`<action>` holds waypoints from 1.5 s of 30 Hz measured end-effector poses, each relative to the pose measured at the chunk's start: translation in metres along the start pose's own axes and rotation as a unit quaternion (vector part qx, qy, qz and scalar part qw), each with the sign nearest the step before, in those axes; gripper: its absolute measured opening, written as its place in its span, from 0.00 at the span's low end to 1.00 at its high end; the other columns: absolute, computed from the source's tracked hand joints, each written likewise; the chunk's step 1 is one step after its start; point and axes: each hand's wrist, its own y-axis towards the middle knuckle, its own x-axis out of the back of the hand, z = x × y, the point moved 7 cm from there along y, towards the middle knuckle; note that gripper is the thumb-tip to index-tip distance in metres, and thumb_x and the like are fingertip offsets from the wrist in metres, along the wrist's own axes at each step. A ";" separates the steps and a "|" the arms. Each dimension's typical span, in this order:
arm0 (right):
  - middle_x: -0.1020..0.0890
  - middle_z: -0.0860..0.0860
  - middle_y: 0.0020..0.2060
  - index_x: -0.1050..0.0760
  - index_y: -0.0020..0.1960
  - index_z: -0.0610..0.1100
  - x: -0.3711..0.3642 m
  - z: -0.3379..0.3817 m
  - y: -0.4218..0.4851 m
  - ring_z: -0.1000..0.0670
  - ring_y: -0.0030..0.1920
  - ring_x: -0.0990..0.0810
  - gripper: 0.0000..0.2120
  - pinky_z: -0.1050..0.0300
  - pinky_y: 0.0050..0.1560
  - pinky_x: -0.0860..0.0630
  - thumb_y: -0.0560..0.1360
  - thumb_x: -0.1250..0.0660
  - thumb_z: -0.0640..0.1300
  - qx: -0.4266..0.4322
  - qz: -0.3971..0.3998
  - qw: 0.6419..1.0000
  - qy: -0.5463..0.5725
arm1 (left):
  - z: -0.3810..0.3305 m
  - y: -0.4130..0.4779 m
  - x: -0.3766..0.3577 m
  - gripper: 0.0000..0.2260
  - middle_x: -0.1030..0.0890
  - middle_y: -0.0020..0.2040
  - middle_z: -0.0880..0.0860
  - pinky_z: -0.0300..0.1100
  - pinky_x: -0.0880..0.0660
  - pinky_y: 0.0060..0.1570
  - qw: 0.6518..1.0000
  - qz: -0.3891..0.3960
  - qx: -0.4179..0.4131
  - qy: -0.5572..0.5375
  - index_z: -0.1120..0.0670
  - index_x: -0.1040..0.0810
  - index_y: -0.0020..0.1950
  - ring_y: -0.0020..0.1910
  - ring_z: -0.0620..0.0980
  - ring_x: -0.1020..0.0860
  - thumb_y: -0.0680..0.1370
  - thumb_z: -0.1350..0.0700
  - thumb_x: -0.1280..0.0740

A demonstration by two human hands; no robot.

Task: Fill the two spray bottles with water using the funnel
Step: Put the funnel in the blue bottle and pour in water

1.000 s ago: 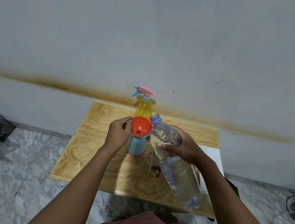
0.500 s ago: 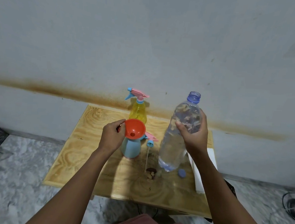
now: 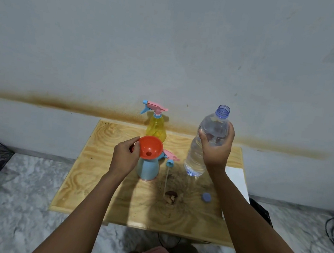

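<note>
Left hand pinches the funnel by its rim, seated in the blue bottle. Right hand grips the water bottle upright, mouth up; the funnel lies to its left. Yellow bottle stands beyond, capped.

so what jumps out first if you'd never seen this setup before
The bright orange funnel sits in the neck of the blue spray bottle near the middle of the wooden table, with the left hand pinching its rim. To its right, the right hand grips a clear, uncapped water bottle upright. A yellow spray bottle stands behind them, by the wall.
</note>
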 end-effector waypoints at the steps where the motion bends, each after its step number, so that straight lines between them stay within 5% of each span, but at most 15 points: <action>1: 0.27 0.48 0.67 0.37 0.73 0.44 0.001 -0.002 -0.001 0.52 0.68 0.27 0.37 0.55 0.68 0.26 0.70 0.22 0.42 0.003 -0.002 1.000 -0.001 | 0.000 0.000 0.000 0.15 0.17 0.56 0.52 0.28 0.28 0.49 1.000 0.001 0.000 -0.001 0.60 0.22 0.68 0.46 0.40 0.21 0.83 0.59 0.37; 5: 0.26 0.50 0.66 0.37 0.73 0.45 0.007 -0.006 -0.006 0.53 0.67 0.26 0.37 0.58 0.66 0.26 0.70 0.22 0.42 0.002 -0.007 1.000 -0.002 | -0.001 -0.001 0.000 0.16 0.17 0.58 0.55 0.37 0.25 0.55 1.000 0.002 -0.003 -0.008 0.60 0.23 0.69 0.50 0.46 0.20 0.83 0.58 0.37; 9: 0.26 0.50 0.66 0.38 0.73 0.48 0.012 -0.011 -0.009 0.52 0.65 0.25 0.38 0.68 0.60 0.27 0.69 0.21 0.45 -0.019 -0.002 1.000 -0.008 | -0.001 -0.001 -0.001 0.15 0.16 0.47 0.53 0.35 0.25 0.46 1.000 -0.001 -0.003 -0.007 0.60 0.23 0.69 0.41 0.44 0.21 0.83 0.58 0.37; 13: 0.27 0.51 0.67 0.40 0.74 0.50 0.010 -0.014 -0.006 0.53 0.65 0.27 0.40 0.74 0.56 0.29 0.69 0.22 0.49 -0.049 0.018 0.999 -0.013 | -0.001 0.000 -0.002 0.16 0.18 0.40 0.51 0.47 0.20 0.48 1.000 0.008 0.001 -0.010 0.60 0.23 0.69 0.38 0.49 0.21 0.83 0.58 0.37; 17: 0.28 0.51 0.67 0.41 0.74 0.49 0.004 -0.012 -0.025 0.52 0.65 0.26 0.43 0.64 0.59 0.26 0.67 0.21 0.52 -0.074 0.025 0.996 -0.030 | 0.003 -0.005 0.011 0.16 0.18 0.42 0.52 0.49 0.19 0.50 1.000 0.010 0.009 -0.017 0.60 0.24 0.70 0.40 0.51 0.20 0.83 0.58 0.37; 21: 0.29 0.44 0.65 0.38 0.72 0.40 0.006 -0.032 -0.072 0.44 0.66 0.27 0.38 0.52 0.60 0.25 0.70 0.22 0.49 -0.189 -0.083 0.976 -0.062 | 0.003 -0.003 0.014 0.16 0.18 0.44 0.51 0.51 0.18 0.52 0.999 0.015 0.005 -0.029 0.59 0.24 0.70 0.41 0.47 0.20 0.83 0.58 0.37; 25: 0.22 0.49 0.58 0.29 0.65 0.45 -0.034 -0.052 -0.122 0.50 0.58 0.23 0.20 0.55 0.55 0.25 0.77 0.31 0.52 -0.275 0.079 0.956 -0.069 | 0.004 -0.001 0.011 0.16 0.18 0.40 0.52 0.54 0.18 0.52 0.999 0.024 0.013 -0.037 0.59 0.24 0.70 0.40 0.48 0.21 0.83 0.57 0.36; 31: 0.18 0.52 0.53 0.25 0.59 0.51 -0.077 -0.026 -0.105 0.55 0.51 0.20 0.12 0.59 0.49 0.23 0.78 0.34 0.54 -0.225 0.169 0.958 -0.060 | 0.006 -0.002 0.007 0.16 0.15 0.49 0.61 0.58 0.20 0.54 0.997 0.046 0.032 -0.061 0.59 0.23 0.70 0.45 0.49 0.20 0.83 0.57 0.36; 35: 0.15 0.51 0.45 0.22 0.51 0.52 -0.097 -0.027 -0.095 0.49 0.49 0.17 0.08 0.45 0.55 0.21 0.75 0.34 0.54 -0.220 0.215 0.947 -0.087 | 0.009 -0.002 0.004 0.17 0.19 0.42 0.56 0.58 0.20 0.54 0.995 0.055 0.041 -0.073 0.58 0.24 0.71 0.43 0.48 0.22 0.83 0.57 0.35; 37: 0.15 0.51 0.41 0.23 0.45 0.55 -0.099 -0.026 -0.092 0.47 0.46 0.16 0.01 0.43 0.54 0.20 0.76 0.33 0.50 -0.213 0.217 0.948 -0.092 | 0.011 -0.003 0.004 0.17 0.21 0.39 0.54 0.60 0.20 0.53 0.994 0.059 0.048 -0.081 0.58 0.25 0.71 0.42 0.48 0.23 0.82 0.58 0.35; 40: 0.15 0.51 0.41 0.22 0.48 0.52 -0.099 -0.024 -0.088 0.47 0.45 0.16 0.04 0.43 0.53 0.19 0.75 0.32 0.50 -0.209 0.220 0.948 -0.098 | 0.015 -0.003 0.003 0.17 0.25 0.35 0.52 0.61 0.20 0.53 0.992 0.067 0.057 -0.093 0.58 0.26 0.72 0.40 0.49 0.26 0.82 0.58 0.35; 45: 0.15 0.50 0.41 0.21 0.52 0.49 -0.098 -0.016 -0.085 0.48 0.44 0.16 0.09 0.45 0.50 0.18 0.74 0.31 0.51 -0.191 0.243 0.946 -0.098 | 0.014 -0.007 0.007 0.17 0.23 0.41 0.56 0.40 0.18 0.43 0.990 0.074 0.058 -0.102 0.58 0.25 0.71 0.41 0.48 0.24 0.83 0.59 0.35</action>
